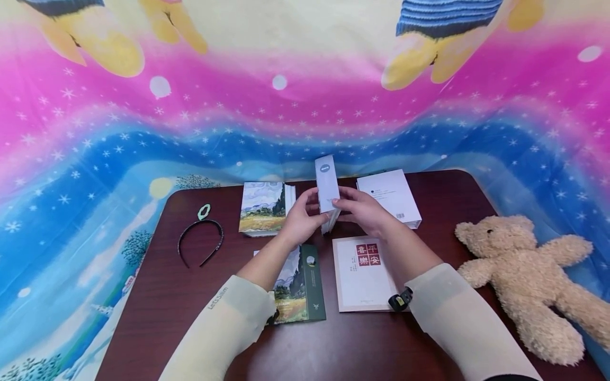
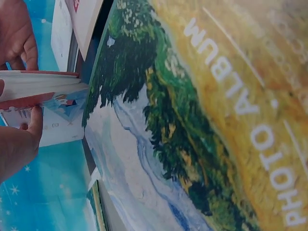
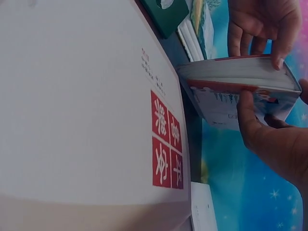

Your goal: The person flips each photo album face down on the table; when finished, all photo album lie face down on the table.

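Between both hands a thick white book (image 1: 326,180) stands upright, its pale spine toward me and its pages partly visible. My left hand (image 1: 301,218) grips its left side, and my right hand (image 1: 366,210) holds the right side with the thumb by the spine. A red strip and a coloured picture show on its cover in the right wrist view. Nearer me lie a painted photo album cover or case (image 1: 289,291) with a green edge, under the left forearm, and a white one (image 1: 359,283) with a red four-character square, beside the right forearm.
At the back lie a thick painted album (image 1: 263,207) on the left and a white book (image 1: 389,197) on the right. A black headband (image 1: 221,238) and green hair clip (image 1: 204,212) lie at left. A teddy bear (image 1: 529,275) occupies the right edge. A printed cloth (image 1: 295,127) hangs behind.
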The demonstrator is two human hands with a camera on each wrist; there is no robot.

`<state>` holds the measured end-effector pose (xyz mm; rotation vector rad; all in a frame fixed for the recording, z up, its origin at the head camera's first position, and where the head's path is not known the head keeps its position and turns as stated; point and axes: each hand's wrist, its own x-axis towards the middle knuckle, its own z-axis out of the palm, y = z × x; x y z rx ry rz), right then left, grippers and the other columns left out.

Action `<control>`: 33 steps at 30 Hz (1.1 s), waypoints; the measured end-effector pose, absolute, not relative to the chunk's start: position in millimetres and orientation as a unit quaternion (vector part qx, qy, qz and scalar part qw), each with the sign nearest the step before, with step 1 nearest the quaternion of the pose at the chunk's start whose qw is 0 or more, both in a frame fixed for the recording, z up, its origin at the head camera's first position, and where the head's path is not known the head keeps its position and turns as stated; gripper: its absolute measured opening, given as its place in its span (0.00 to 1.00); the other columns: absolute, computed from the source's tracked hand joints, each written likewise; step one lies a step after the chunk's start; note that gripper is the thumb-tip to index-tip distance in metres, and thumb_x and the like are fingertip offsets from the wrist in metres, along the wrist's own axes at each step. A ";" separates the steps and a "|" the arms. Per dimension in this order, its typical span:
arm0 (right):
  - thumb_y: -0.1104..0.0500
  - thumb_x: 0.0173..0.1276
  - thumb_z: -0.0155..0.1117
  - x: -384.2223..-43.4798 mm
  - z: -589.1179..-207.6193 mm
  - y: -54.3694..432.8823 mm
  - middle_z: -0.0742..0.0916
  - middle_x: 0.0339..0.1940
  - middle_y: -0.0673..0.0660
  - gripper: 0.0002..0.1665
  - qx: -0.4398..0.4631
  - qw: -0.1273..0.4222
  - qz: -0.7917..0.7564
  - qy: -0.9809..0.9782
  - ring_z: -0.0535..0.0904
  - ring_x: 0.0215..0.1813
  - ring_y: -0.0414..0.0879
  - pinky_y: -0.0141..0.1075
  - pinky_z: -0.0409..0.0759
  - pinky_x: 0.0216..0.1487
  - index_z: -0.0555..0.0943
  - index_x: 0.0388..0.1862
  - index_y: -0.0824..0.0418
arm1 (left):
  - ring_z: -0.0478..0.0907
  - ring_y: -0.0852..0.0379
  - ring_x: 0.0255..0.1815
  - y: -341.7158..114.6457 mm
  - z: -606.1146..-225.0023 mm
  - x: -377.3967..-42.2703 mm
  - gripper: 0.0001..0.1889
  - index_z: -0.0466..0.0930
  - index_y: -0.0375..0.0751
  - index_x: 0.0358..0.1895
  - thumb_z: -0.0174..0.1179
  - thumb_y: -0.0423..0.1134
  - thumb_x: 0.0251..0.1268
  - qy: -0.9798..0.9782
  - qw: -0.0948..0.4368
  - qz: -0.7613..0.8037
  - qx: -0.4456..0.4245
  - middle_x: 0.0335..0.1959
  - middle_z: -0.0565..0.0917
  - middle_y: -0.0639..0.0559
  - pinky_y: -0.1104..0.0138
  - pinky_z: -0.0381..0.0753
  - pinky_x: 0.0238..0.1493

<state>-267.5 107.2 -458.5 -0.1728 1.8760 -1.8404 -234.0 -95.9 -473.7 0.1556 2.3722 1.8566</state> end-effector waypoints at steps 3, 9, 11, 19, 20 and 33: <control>0.55 0.78 0.63 -266.6 -458.7 109.1 0.71 0.76 0.64 0.42 -0.062 0.247 -0.678 0.690 0.71 0.74 0.60 0.60 0.68 0.73 0.57 0.84 0.61 | 0.75 0.47 0.68 -95.6 -474.9 -234.4 0.38 0.64 0.49 0.78 0.70 0.36 0.67 0.790 0.066 0.608 0.048 0.68 0.75 0.46 0.52 0.79 0.64; 0.57 0.79 0.61 -265.6 -460.6 113.0 0.72 0.75 0.65 0.41 -0.059 0.240 -0.677 0.693 0.73 0.71 0.61 0.58 0.71 0.71 0.56 0.84 0.62 | 0.73 0.40 0.70 -96.9 -480.1 -236.0 0.38 0.63 0.42 0.79 0.69 0.36 0.68 0.788 0.094 0.607 0.048 0.71 0.73 0.38 0.49 0.77 0.66; 0.58 0.79 0.60 -265.3 -460.4 114.4 0.72 0.75 0.66 0.41 -0.056 0.238 -0.679 0.693 0.74 0.70 0.61 0.58 0.71 0.71 0.55 0.84 0.63 | 0.72 0.38 0.72 -97.3 -482.1 -236.6 0.38 0.63 0.41 0.79 0.69 0.37 0.68 0.785 0.104 0.608 0.050 0.72 0.71 0.37 0.48 0.77 0.66; 0.61 0.80 0.57 -265.2 -461.0 121.0 0.73 0.74 0.67 0.38 -0.051 0.230 -0.685 0.690 0.75 0.69 0.60 0.60 0.69 0.72 0.57 0.84 0.64 | 0.70 0.40 0.73 -97.3 -488.4 -238.5 0.35 0.68 0.46 0.76 0.70 0.38 0.67 0.791 0.123 0.598 0.048 0.74 0.72 0.43 0.49 0.79 0.65; 0.61 0.80 0.56 -265.2 -461.3 121.9 0.73 0.73 0.67 0.38 -0.051 0.231 -0.685 0.690 0.76 0.68 0.60 0.60 0.69 0.72 0.57 0.84 0.64 | 0.70 0.41 0.73 -97.3 -489.4 -238.7 0.35 0.68 0.46 0.76 0.70 0.38 0.66 0.793 0.126 0.595 0.047 0.74 0.72 0.44 0.49 0.79 0.64; 0.63 0.80 0.55 -267.0 -469.1 131.9 0.74 0.73 0.67 0.37 -0.017 0.226 -0.684 0.693 0.78 0.66 0.59 0.57 0.73 0.70 0.57 0.83 0.64 | 0.69 0.45 0.74 -98.8 -498.8 -242.5 0.36 0.69 0.46 0.76 0.70 0.43 0.66 0.804 0.137 0.578 0.019 0.74 0.72 0.47 0.52 0.75 0.68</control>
